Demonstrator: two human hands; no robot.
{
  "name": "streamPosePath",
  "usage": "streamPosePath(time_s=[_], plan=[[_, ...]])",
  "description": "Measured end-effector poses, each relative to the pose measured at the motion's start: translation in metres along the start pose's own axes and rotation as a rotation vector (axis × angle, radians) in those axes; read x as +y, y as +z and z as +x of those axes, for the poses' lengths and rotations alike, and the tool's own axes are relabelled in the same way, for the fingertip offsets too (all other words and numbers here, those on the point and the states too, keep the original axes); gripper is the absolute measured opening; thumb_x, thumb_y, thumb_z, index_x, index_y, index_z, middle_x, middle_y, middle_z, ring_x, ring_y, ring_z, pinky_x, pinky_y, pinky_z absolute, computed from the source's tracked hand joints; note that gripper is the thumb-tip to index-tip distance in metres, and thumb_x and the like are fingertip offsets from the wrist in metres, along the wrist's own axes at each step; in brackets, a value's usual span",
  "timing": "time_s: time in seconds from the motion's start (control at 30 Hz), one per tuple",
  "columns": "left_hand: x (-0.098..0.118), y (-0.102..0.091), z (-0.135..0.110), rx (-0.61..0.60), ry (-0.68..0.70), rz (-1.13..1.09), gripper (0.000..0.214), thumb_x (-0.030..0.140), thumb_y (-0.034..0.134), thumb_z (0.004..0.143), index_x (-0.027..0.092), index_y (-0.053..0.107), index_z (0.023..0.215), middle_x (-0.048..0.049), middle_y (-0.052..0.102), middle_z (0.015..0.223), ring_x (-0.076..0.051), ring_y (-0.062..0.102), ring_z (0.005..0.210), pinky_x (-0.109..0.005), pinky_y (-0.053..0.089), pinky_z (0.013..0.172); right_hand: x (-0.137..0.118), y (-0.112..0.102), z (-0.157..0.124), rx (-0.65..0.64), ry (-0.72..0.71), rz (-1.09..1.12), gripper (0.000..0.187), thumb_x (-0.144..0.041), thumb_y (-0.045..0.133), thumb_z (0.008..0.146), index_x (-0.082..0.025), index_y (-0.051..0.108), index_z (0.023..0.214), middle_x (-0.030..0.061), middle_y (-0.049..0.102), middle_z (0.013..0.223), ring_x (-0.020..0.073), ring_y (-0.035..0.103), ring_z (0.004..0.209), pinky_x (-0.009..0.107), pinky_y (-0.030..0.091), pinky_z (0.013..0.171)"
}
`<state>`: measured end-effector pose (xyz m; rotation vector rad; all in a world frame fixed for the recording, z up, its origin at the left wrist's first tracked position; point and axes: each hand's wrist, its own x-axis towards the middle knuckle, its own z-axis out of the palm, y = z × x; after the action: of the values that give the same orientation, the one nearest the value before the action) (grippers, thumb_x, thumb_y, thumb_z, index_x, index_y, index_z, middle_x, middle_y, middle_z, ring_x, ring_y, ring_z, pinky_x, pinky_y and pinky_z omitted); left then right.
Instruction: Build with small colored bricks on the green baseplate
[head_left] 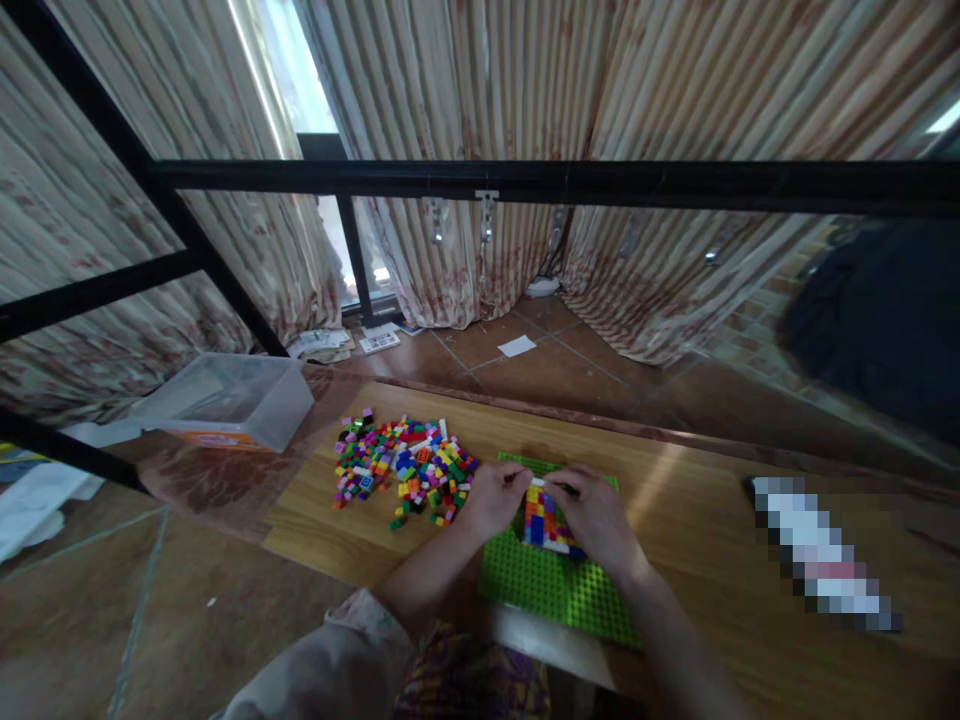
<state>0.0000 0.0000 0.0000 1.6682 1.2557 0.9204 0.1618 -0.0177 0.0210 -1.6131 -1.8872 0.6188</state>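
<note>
From my end, the left edge of the wooden desk [315, 525] lies just past the brick pile [424, 456], with a strip of wood on the near side; right of the green baseplate [525, 580], a broad stretch of wood runs to a pixelated object [817, 545]. At far left I see a clear bin [289, 405]; beyond the desk, a black frame [525, 180] crosses in front of curtains [510, 80]. The brick build [538, 520] sits over the baseplate, between the hands. The left hand [495, 500], fingers drawn in, is at its far left corner; the right hand [596, 512], fingers bent, covers its right side. I can't tell whether either grips a brick. At far right, a dark shape [885, 320] is cut off.
</note>
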Motion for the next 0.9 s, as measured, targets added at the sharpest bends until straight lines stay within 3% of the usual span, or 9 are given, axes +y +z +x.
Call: streamPosePath(time_s=[0.27,0.63,0.9], plan=[[-0.007,0.004,0.001,0.061,-0.036,-0.099,0.028,0.034,0.050,0.083,0.017,0.072,0.080,-0.0006,0.068,0.074,-0.013,0.059,0.069,-0.022,0.044,0.064,-0.003,-0.003,0.001,-0.046,0.012,0.018,0.029,-0.034,0.046,0.083,-0.023,0.073,0.077,0.0031,0.069,0.084,0.0169,0.062,0.078,0.028,0.043,0.073],[-0.001,0.008,-0.002,0.113,-0.053,-0.036,0.027,0.029,0.049,0.082,0.016,0.072,0.077,-0.0008,0.067,0.068,-0.013,0.058,0.064,-0.022,0.043,0.059,-0.001,-0.001,0.001,-0.067,0.009,0.019,0.030,-0.035,0.045,0.084,-0.022,0.072,0.079,0.0044,0.070,0.087,0.0176,0.062,0.080,0.029,0.043,0.075],[0.008,0.008,-0.008,0.152,-0.025,0.076,0.027,0.024,0.045,0.085,0.018,0.071,0.083,-0.0023,0.070,0.078,-0.015,0.062,0.074,-0.024,0.048,0.070,0.008,0.007,-0.004,-0.008,0.032,0.081,0.030,-0.041,0.048,0.083,-0.023,0.071,0.091,0.0057,0.071,0.092,0.0208,0.065,0.084,0.035,0.048,0.079]])
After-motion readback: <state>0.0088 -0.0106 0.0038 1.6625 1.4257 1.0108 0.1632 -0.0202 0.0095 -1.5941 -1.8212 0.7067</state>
